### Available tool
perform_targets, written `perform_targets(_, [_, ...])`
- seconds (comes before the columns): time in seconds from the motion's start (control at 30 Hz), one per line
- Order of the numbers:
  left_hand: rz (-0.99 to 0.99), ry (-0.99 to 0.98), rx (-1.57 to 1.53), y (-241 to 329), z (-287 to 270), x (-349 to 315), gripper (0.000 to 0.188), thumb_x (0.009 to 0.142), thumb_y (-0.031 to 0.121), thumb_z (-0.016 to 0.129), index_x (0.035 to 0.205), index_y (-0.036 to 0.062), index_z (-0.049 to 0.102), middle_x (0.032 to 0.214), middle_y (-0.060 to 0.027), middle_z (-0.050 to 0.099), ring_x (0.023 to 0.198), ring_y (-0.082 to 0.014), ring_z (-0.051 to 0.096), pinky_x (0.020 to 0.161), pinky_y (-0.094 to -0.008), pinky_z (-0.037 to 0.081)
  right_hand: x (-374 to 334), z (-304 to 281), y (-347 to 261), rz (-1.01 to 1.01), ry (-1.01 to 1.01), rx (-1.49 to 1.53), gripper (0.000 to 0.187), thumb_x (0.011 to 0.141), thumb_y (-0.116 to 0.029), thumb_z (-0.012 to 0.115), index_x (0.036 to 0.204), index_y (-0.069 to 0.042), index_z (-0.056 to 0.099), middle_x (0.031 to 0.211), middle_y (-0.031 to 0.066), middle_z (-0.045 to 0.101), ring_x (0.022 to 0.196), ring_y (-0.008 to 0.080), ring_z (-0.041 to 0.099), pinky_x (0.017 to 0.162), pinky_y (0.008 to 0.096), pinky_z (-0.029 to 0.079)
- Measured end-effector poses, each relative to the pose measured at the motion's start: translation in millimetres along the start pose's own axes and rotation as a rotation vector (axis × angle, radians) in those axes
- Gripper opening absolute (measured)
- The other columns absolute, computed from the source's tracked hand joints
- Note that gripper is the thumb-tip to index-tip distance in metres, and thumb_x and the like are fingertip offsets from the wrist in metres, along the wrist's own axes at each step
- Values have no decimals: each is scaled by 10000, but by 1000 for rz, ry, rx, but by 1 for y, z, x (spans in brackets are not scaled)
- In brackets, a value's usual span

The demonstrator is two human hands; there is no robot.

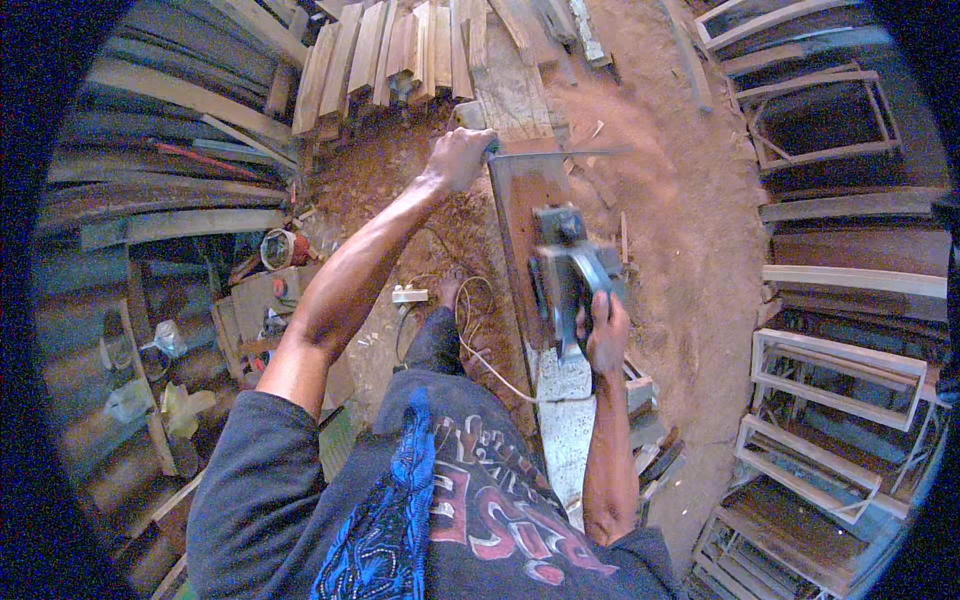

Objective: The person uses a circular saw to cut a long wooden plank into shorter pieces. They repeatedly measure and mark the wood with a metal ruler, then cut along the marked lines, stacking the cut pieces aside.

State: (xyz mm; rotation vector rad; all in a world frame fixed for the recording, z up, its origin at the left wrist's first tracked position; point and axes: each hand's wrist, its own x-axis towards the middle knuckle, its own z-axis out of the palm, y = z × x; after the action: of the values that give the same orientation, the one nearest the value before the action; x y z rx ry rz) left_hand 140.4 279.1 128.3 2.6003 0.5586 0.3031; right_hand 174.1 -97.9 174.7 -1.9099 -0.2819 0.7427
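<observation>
In the head view, the right hand [606, 335] holds a power tool [560, 265] with a blue-grey handle, its fingers wrapped around the near right part of the grip. The tool is over a long brown board [528, 180], which runs from near to far just right of the middle. The tool is slightly blurred, and whether its base touches the wood cannot be told.

The left hand [462, 158] is at the far left corner of the board, fingers curled in — a fist with the thumb side hard to read. A thin dark strip [560, 153] runs rightward from beside it across the board; I cannot tell whether the fingers pinch it.

Near the tool, a pale speckled surface [565, 375] lies in line with the board. A pale cord [500, 378] loops over the ground on the left, beside a white socket block [410, 296], and reaches that surface. Reddish dust [640, 130] spreads over the ground at the far right of the board.

Planks [380, 60] lie side by side at the far left; wooden frames [840, 345] stand along the right. Near, a blue patterned cloth [385, 500] hangs down the dark shirt [270, 480].
</observation>
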Motion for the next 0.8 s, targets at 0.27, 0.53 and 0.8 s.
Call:
perform_targets(0.27, [48, -119, 128, 10, -4, 4, 248, 895, 158, 545, 1117, 78, 619, 1010, -176, 706, 929, -391, 700, 781, -502, 584, 66, 30, -11, -56, -87, 6, 518, 1026, -562, 458, 928, -72, 599, 696, 17, 582, 578, 114, 538, 523, 280, 449])
perform_targets(0.53, [92, -90, 121, 10, -5, 4, 293, 889, 125, 553, 1160, 36, 617, 1035, -196, 697, 989, -385, 689, 832, -477, 580, 60, 34, -21, -25, -110, 147, 513, 1020, -563, 476, 914, -78, 604, 691, 1, 568, 592, 89, 539, 533, 245, 438])
perform_targets(0.8, [319, -78, -335, 20, 5, -24, 222, 816, 114, 667, 1023, 52, 620, 1068, -147, 638, 1045, -370, 628, 881, -444, 536, 26, 38, -9, -49, -43, 32, 572, 1011, -615, 432, 815, -89, 540, 628, -8, 543, 503, 88, 508, 464, 261, 410])
